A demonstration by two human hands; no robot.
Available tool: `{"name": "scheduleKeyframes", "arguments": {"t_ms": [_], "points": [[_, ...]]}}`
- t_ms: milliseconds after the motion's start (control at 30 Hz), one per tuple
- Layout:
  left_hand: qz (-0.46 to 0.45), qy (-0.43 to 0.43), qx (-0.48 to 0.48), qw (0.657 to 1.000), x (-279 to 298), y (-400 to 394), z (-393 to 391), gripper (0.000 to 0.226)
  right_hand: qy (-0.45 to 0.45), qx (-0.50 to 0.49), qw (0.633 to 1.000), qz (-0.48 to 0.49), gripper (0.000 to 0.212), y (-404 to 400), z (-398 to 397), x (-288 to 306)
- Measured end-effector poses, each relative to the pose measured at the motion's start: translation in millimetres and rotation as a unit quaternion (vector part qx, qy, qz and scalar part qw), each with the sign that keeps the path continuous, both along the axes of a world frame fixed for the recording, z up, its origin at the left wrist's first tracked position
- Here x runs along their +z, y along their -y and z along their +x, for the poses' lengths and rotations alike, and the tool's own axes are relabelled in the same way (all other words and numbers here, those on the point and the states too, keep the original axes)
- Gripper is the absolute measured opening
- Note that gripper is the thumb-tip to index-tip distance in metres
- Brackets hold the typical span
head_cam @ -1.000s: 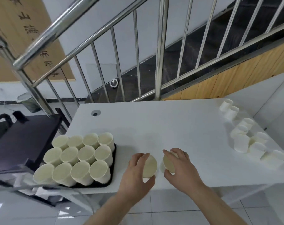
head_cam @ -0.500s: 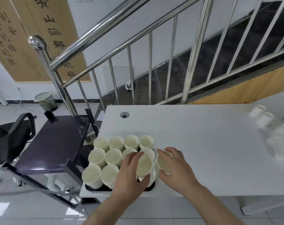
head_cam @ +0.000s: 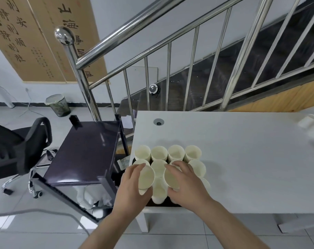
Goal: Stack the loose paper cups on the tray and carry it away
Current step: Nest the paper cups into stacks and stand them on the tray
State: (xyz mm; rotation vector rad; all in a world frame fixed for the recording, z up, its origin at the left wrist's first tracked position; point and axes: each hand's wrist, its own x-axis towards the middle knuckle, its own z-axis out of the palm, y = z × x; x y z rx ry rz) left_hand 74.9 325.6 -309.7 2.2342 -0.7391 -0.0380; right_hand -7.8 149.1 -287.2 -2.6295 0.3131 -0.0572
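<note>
Head view: the left hand (head_cam: 133, 186) has its fingers (head_cam: 137, 167) curled round a paper cup (head_cam: 146, 177), and the right hand (head_cam: 185, 186) grips a second cup (head_cam: 171, 178) the same way; both cups hang tilted, mouths toward the camera, just above the near rows of cups on the tray (head_cam: 168, 203); the tray sits at the near left corner of the white tabletop (head_cam: 242, 150), and only a dark strip of it shows under the packed cups (head_cam: 176, 152), which stand upright in close rows. The step in hand looks like nesting these two cups into ones already standing. To do it well, each cup should be turned upright before it goes down, base first, and centred over one open mouth; a tilted cup would likely catch a rim and tip its neighbours, since the rows touch. A light squeeze is wise, as thin paper walls buckle and then jam; it would be best to let go only once the cup seats, and to seat one hand's cup at a time if the hands crowd each other. More loose cups (head_cam: 308, 122) lie at the far right edge of the tabletop, blurred, so stacking is not finished and the carry seems some way off; a dark cart (head_cam: 84, 150) stands just left of the tabletop.
</note>
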Motion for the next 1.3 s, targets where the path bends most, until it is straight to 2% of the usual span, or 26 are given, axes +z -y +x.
{"name": "scheduleKeyframes", "arguments": {"t_ms": [267, 767, 933, 1100, 1300], "points": [[0.021, -0.019, 0.019, 0.999, -15.1, -18.7, 9.6, 0.068, -0.054, 0.030, 0.998, -0.027, 0.068, -16.6, 17.9, -10.6], [0.109, -0.039, -0.016, 0.993, -47.7, -18.5, 25.3, 0.070, -0.114, 0.056, 0.990, -0.053, 0.068, -23.6, 36.5, -39.2], [0.121, -0.044, -0.029, 0.991, -54.7, -21.3, 27.6, 0.073, -0.120, 0.064, 0.990, -0.047, 0.070, -24.9, 40.3, -48.8], [0.120, -0.033, -0.022, 0.992, -57.6, -22.4, 29.0, 0.067, -0.125, 0.066, 0.988, -0.062, 0.074, -23.9, 41.4, -53.0], [0.136, -0.036, -0.017, 0.990, -55.8, -21.3, 30.0, 0.061, -0.120, 0.058, 0.989, -0.069, 0.066, -21.5, 40.4, -59.6]]}}
